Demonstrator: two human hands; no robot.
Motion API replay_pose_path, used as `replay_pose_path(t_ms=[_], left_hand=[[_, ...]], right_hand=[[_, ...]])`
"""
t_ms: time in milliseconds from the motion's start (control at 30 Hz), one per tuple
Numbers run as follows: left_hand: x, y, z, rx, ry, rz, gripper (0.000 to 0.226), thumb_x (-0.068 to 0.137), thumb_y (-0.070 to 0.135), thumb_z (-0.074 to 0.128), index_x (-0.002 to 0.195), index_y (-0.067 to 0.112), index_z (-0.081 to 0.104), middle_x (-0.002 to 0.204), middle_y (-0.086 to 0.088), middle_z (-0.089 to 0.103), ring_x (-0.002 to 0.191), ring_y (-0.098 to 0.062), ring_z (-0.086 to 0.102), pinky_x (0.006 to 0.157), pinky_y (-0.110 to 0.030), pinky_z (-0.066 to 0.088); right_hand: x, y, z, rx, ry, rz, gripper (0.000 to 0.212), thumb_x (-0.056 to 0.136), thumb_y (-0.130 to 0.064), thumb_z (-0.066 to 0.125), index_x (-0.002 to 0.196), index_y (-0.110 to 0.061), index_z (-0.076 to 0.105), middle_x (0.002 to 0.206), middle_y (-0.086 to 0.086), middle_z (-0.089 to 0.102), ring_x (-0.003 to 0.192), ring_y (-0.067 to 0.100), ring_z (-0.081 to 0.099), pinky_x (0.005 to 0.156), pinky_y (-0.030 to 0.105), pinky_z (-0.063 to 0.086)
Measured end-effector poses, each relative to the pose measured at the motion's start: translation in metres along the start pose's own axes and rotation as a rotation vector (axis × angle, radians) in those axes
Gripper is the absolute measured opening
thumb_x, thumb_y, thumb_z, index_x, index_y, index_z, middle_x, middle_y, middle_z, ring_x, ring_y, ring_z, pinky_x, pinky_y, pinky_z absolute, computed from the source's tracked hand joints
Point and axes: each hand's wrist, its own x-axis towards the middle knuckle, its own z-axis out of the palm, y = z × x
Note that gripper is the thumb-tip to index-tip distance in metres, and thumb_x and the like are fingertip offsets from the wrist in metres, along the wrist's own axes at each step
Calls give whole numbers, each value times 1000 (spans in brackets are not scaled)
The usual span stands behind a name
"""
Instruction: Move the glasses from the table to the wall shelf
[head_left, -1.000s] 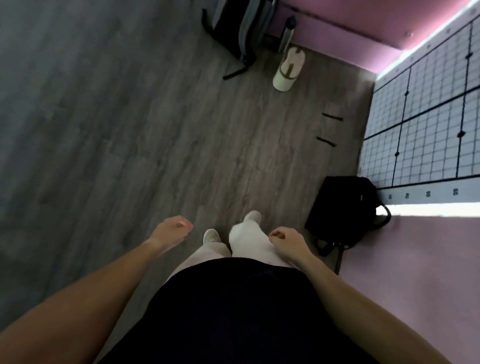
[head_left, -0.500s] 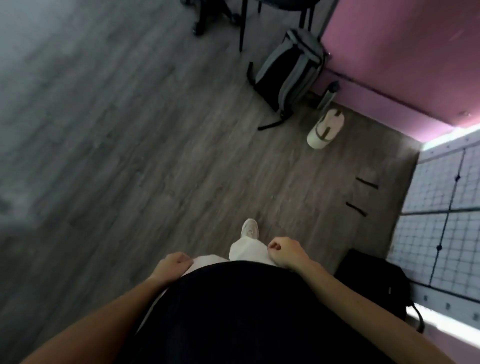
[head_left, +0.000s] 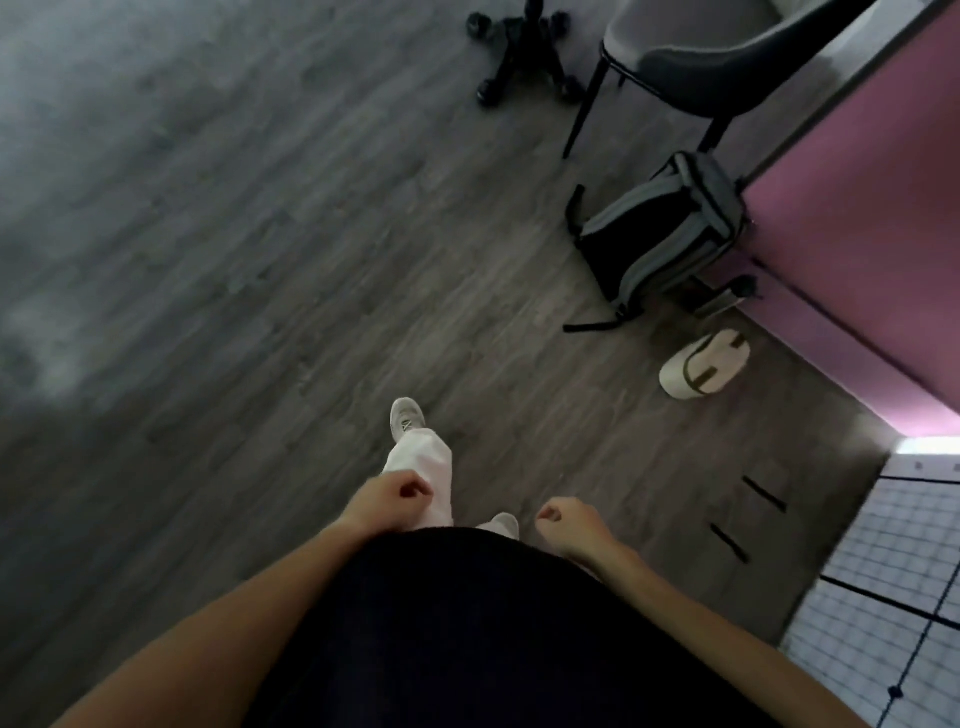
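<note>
Right now the person is looking down at a grey wood floor (head_left: 260, 260), with both bare arms hanging in front of a dark top. The left hand (head_left: 392, 496) is curling into a loose fist with the fingers together and nothing in its grip, just over the pale trouser leg (head_left: 423, 462). The right hand (head_left: 569, 525) is curling shut the same way, holding nothing, well apart from the left. A pale shoe (head_left: 407, 418) is pointing forward on the floor. Ahead to the right, a grey and black backpack (head_left: 660, 234) is leaning against a pink wall (head_left: 857, 234), with a cream bag (head_left: 704, 366) lying near it. A dark chair (head_left: 701, 67) is standing beyond. No glasses are showing anywhere in this view.
</note>
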Motion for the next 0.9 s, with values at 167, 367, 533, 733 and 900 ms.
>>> replay_pose_path(t_ms=[167, 367, 533, 733, 900], left_hand=[[70, 20, -110, -208, 128, 7, 8, 89, 34, 63, 83, 30, 67, 82, 5, 71, 82, -18, 68, 87, -39, 55], [106, 14, -203, -122, 65, -131, 17, 89, 24, 60, 75, 15, 64, 78, -5, 69, 68, -19, 62, 75, -33, 52], [141, 32, -240, -77, -11, -175, 11, 88, 28, 62, 82, 20, 66, 85, -1, 70, 85, -20, 68, 87, -37, 52], [201, 77, -283, 30, -107, -127, 17, 91, 30, 63, 100, 17, 68, 99, 1, 69, 94, -16, 64, 88, -28, 49], [260, 132, -345, 137, -90, -171, 7, 91, 33, 62, 90, 27, 66, 102, 2, 71, 100, -17, 66, 92, -30, 50]], right_hand=[[45, -84, -42, -75, -6, 45, 29, 88, -22, 49, 97, -6, 70, 102, 13, 71, 100, 34, 65, 89, 41, 54], [83, -194, -106, 64, 155, -9, 25, 90, -31, 49, 95, -19, 71, 104, 6, 72, 101, 29, 64, 86, 34, 49], [108, -259, -142, 115, 166, -56, 24, 87, -38, 50, 95, -25, 69, 101, 2, 72, 96, 25, 64, 77, 28, 43], [162, -291, -201, 162, 83, -11, 29, 77, -41, 48, 86, -27, 71, 89, -5, 71, 85, 14, 66, 83, 34, 55], [204, -346, -305, 243, 131, -68, 21, 85, -34, 51, 85, -26, 70, 88, -5, 71, 83, 12, 66, 70, 27, 51]])
